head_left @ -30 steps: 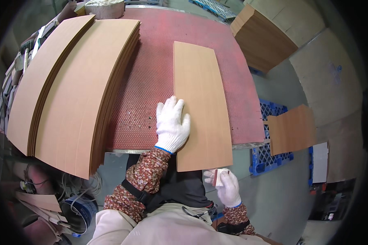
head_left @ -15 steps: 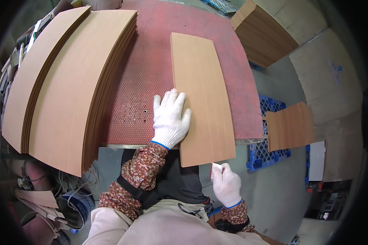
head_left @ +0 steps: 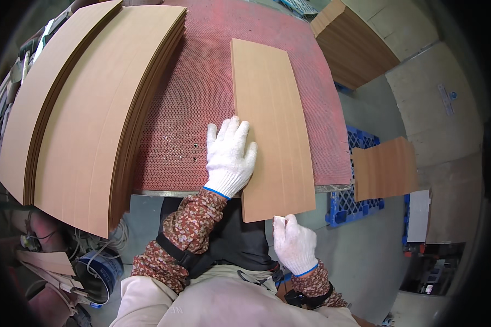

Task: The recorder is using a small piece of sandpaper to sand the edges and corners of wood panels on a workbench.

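A long, thin tan board [head_left: 273, 114] lies lengthwise on the red perforated table [head_left: 202, 82], its near end hanging over the table's front edge. My left hand [head_left: 230, 155], in a white glove, rests flat with fingers spread on the board's left edge and the table beside it. My right hand [head_left: 294, 245], also gloved, is just below the board's near end. Its fingers are curled and pinch a small pale piece [head_left: 280, 220] that touches that end.
Two thick stacks of similar boards [head_left: 93, 109] fill the table's left side and overhang its front. Another stack [head_left: 354, 46] stands at the upper right. A blue pallet [head_left: 360, 204] carrying a board [head_left: 386, 169] sits on the floor at right. A blue bucket [head_left: 95, 272] and cables lie lower left.
My right hand has risen from near my lap to the board's near end. My left hand has stayed on the board's left edge, its fingers spread wider.
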### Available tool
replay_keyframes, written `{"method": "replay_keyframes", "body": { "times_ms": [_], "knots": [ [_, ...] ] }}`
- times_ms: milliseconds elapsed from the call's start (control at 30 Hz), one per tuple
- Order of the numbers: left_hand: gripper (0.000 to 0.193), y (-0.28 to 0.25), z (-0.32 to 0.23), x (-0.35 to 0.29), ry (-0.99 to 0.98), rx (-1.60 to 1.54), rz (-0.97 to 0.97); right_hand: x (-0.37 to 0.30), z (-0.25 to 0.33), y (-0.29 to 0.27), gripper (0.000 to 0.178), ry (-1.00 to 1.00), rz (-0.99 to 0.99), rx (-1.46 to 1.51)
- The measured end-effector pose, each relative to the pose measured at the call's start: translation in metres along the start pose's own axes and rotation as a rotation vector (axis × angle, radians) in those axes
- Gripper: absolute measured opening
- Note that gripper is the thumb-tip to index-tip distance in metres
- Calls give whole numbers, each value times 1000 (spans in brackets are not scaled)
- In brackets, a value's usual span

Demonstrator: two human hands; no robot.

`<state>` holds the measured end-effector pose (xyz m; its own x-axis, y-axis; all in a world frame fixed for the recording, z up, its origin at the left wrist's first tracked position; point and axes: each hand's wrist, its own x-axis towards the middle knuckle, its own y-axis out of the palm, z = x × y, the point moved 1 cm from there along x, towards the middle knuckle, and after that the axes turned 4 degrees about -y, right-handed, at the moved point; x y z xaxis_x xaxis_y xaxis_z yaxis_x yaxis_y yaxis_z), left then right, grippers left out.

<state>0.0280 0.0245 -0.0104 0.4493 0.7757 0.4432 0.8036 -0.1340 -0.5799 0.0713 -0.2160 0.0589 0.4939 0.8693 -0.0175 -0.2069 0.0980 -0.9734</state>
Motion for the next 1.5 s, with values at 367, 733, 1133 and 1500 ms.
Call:
{"method": "replay_keyframes", "body": {
  "times_ms": [367,733,1133,1500],
  "knots": [
    [48,-2,1,-6,-4,-15,18,83,-7,8,28,-200,47,-210],
    [54,-14,-22,20,-61,15,70,283,-6,-20,31,-225,43,-249],
    [62,11,-51,-30,-68,-31,143,411,-68,2,46,-172,34,-215],
    [64,-26,-77,-52,-105,-31,232,483,-56,-5,49,-170,67,-190]
  ]
}}
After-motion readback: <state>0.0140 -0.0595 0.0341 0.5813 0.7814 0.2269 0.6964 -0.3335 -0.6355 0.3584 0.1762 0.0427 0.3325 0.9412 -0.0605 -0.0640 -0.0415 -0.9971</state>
